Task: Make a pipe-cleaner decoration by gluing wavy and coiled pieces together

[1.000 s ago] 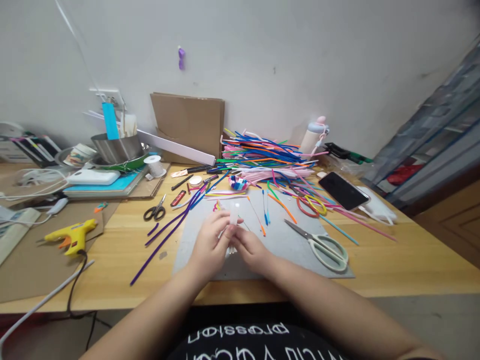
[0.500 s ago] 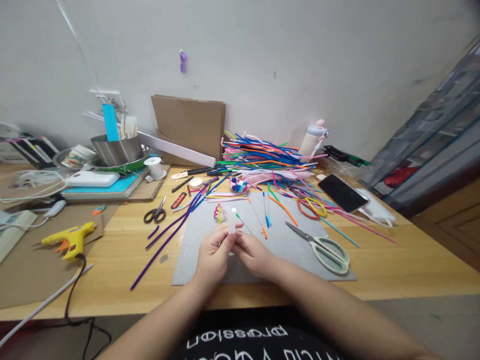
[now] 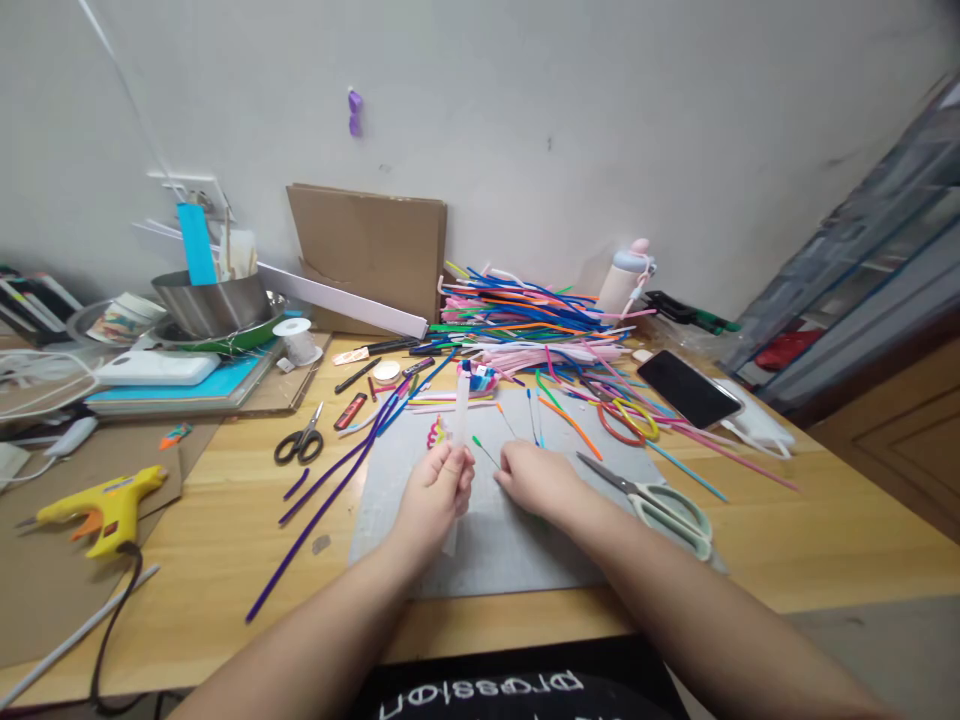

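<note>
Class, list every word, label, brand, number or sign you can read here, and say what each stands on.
"profession", apparently, upside down on the black shirt.
Beneath it, more shirt lettering: cut off, unreadable.
Any lettering on the red case or paper cup: too small or blurred.

The left hand (image 3: pixel 436 492) covers the middle of a translucent stick (image 3: pixel 462 408); the part below the fist is blurred. The right hand (image 3: pixel 538 478) conceals its own fingertips, so whether it grips anything cannot be determined. A pink-and-yellow piece (image 3: pixel 436 432) beyond the left hand is too small to identify. Lettering on the black shirt (image 3: pixel 480 688) is cut off by the bottom edge. The shelving (image 3: pixel 862 240) at right is blurred and cropped.
</note>
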Demonstrator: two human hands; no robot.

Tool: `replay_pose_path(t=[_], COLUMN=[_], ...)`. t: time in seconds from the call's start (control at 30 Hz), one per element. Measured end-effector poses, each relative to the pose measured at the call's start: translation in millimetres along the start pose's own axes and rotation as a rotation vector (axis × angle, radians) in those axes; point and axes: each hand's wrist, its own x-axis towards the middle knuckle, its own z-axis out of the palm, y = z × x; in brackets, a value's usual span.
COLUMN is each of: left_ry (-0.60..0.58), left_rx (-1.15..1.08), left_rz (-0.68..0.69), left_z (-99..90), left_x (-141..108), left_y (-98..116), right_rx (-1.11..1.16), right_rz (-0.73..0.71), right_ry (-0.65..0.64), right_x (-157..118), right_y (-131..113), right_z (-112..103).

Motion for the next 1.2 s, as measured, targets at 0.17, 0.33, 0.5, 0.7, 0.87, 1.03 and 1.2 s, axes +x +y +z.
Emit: replay_pose_path(t=[0.17,0.33,0.5,0.7,0.87,1.03,1.2], left_ry=[0.04,0.071,0.065,0.036,0.032,-0.055,-0.211], left_rx=[-0.005,0.02,0.028,0.016,0.031,0.305,0.609], left_rz=[-0.057,-0.078,-0.066,-0.094,-0.113,-0.081,-0.039], left_z=[-9.8,-9.0,-7.8,-8.7,-9.5,-9.3,-9.4], left_x=[-5.5,-8.2,-9.9,-10.1,-9.4,-11.6,-16.2], left_y=[3.7,9.1,10.6,12.6,13.8,9.0,6.4], right_rx=[-0.099,-0.079,-0.059,-0.038,0.055,0.127,-0.104], right_rz=[-0.04,-0.113,-0.138,-0.169,-0.219,-0.571,-0.762], right_ry=[-0.003,0.065,0.139,0.153,0.166,0.329,0.255], right_x=[-10.5,-9.7,5.2,7.8,-17.4,-45.5,-51.3], right_y=[-1.7,0.4,-7.2,-7.0,5.6,2.2,-7.8], right_z=[6.2,4.2,20.9,24.2,-30.6,-77.1,-79.4])
